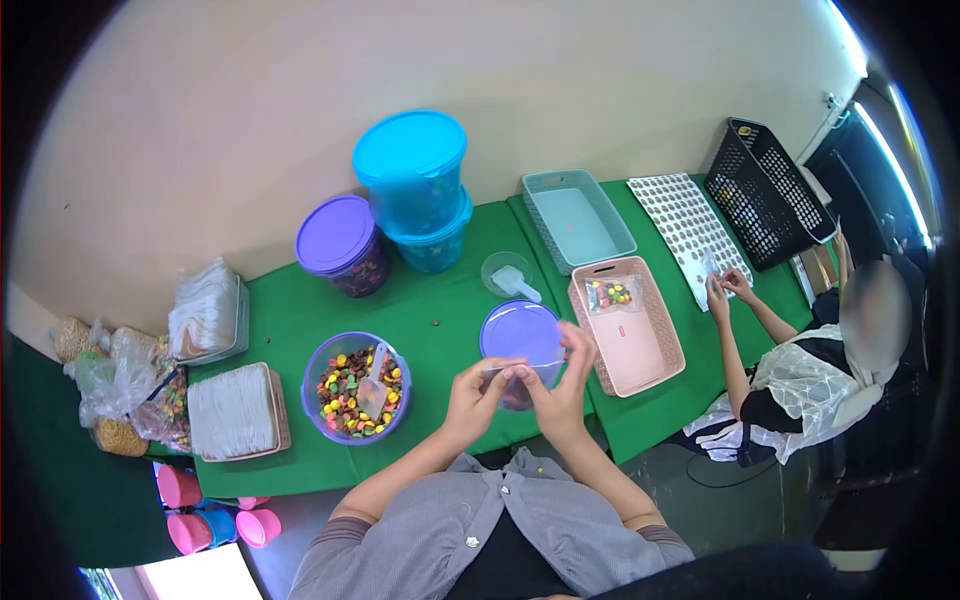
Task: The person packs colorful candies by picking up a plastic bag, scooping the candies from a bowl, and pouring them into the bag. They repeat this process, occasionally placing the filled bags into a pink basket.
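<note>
Grey button-front shirt [400, 540] fabric lies nearest; beyond it, the left hand [476, 400] and right hand [562, 398] meet over the green cloth-covered surface [445, 310]. Each grip is pinched together on what appears to be a clear plastic bag [498, 366], its see-through edges hard to trace. The bag is held by a round purple lid [522, 328], between a round purple tub [312, 408] of multicoloured pieces [345, 385] and a rectangular pink plastic basket [645, 360].

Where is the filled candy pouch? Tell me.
In the head view, right of centre, the candy pouch lies in the pink basket, at its end nearest the teal basket, beyond the right hand.
</note>
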